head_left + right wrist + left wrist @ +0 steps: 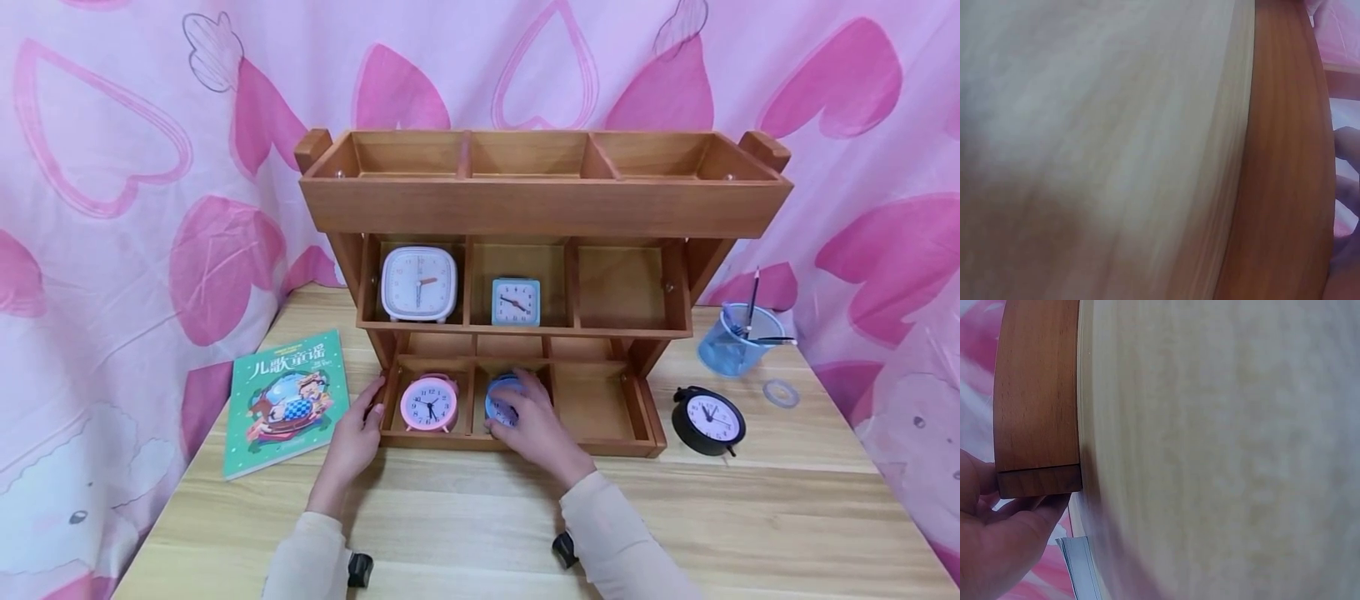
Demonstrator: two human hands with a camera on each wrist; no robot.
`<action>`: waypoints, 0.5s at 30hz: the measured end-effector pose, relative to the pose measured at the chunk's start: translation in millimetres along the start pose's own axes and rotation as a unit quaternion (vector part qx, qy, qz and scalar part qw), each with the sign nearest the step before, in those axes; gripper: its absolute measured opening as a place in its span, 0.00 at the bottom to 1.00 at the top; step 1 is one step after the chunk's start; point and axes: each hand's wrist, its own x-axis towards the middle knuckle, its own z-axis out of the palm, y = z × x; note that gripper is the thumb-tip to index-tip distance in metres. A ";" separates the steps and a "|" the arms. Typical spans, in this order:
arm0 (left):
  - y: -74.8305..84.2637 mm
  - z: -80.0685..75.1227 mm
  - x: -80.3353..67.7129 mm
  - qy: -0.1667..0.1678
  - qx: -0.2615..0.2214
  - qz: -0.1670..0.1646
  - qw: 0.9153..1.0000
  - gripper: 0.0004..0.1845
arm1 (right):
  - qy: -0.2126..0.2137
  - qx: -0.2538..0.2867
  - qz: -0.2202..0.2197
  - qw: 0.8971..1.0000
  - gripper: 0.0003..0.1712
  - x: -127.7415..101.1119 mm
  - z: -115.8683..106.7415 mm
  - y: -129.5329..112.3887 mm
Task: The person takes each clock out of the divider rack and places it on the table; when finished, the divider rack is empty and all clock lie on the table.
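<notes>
A blue round alarm clock [495,388] stands in the middle compartment of the lowest shelf tray. My right hand [534,421] grips it from above, fingers and thumb around its rim and covering most of the dial. In the right wrist view, those fingers [1349,150] show behind the tray's front board. My left hand [356,442] holds the left end of the brown wooden shelf [450,444], thumb and fingers at its corner, as the left wrist view also shows. Beside the blue clock, a pink alarm clock [429,403] sits upright in the left compartment.
The middle tier holds a white square clock [418,283] and a small light-blue clock [516,302]. A black alarm clock [708,421] lies tilted right of the shelf, near a tape ring [782,393] and a blue pencil cup [731,346]. A green book [285,404] lies left.
</notes>
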 end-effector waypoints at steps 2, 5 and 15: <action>0.9 0.0 0.0 0.001 -0.001 0.000 1.000 0.27 | 0.004 0.000 0.005 1.000 0.26 0.8 0.0 -0.9; 1.5 0.0 0.1 0.005 -0.001 0.002 1.000 0.26 | 0.011 -0.004 0.008 1.000 0.26 1.9 0.2 -1.9; 1.6 2.4 -1.0 0.009 -0.001 -0.001 1.000 0.27 | 0.037 0.004 0.028 0.999 0.26 0.7 4.3 -3.4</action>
